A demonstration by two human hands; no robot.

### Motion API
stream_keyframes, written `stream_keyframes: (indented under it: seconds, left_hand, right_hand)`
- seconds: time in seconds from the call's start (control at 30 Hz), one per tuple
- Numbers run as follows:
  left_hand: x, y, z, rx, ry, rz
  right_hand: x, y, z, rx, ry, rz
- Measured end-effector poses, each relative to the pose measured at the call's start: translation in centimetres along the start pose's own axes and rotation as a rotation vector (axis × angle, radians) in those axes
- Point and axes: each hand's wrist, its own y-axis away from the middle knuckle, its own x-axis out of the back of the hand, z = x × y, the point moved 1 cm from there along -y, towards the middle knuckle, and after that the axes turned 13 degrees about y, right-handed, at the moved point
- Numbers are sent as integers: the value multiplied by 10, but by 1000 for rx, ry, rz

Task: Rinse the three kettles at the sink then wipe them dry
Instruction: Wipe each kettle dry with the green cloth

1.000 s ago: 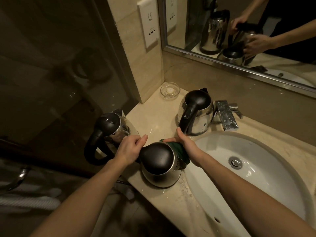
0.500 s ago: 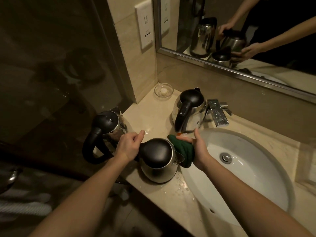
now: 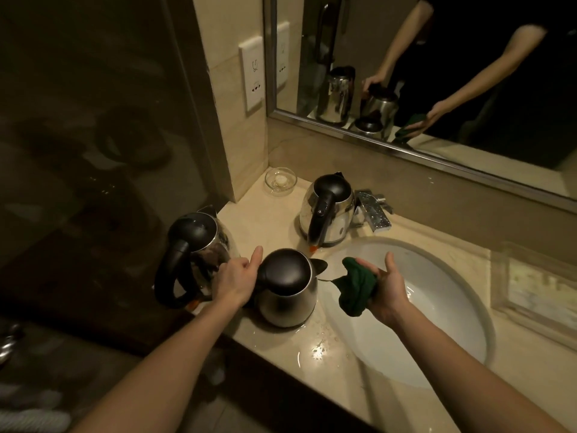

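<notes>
**Hands.** The left hand [image 3: 234, 279] is wrapped round the black handle of the near steel kettle [image 3: 287, 289], thumb raised. The right hand [image 3: 388, 292] lies palm-up over the white oval sink [image 3: 437, 323], fingers curled about a bunched dark green cloth [image 3: 356, 289].

**Position.** The near steel kettle has a brushed body under a black domed lid. It stands on the wet beige stone bench [image 3: 315, 354], at nine o'clock of the sink. The cloth is at three o'clock of it, just clear of the spout.

**Handling, as judged.** The metal shell is rigid and, if wet, probably slick — the moulded handle looks the one sure hold. The lid is shut, so its weight cannot be told. The cloth is soft and limp, and should follow the curved wall readily.

**Others.**
- A second steel kettle with a black loop handle [image 3: 193, 245] stands at nine o'clock of the first, close beside the left hand.
- A third, polished steel kettle [image 3: 327, 210] stands at one o'clock, just beside the chrome tap [image 3: 373, 210].
- A small clear glass dish [image 3: 280, 180] sits at twelve o'clock — near the wall.
</notes>
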Motion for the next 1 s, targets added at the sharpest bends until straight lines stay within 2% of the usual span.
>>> stream_keyframes:
  seconds: [0.13, 0.2, 0.4, 0.5, 0.6, 1.0]
  left_hand:
    - [16, -2, -19, 92, 133, -334]
    - [20, 2, -23, 137, 183, -397]
    - [9, 21, -24, 237, 434, -123]
    - [5, 30, -21, 227, 521, -50]
    - [2, 38, -12, 288, 687, 15]
    - [-16, 6, 18, 346, 792, 344]
  right_hand:
    - [4, 8, 5, 19, 2, 47]
    - [2, 13, 5, 27, -1, 52]
    - [-4, 24, 3, 54, 12, 42]
    - [-4, 26, 0, 66, 23, 49]
    - [-1, 27, -2, 61, 8, 33]
    - [9, 12, -11, 12, 33, 10]
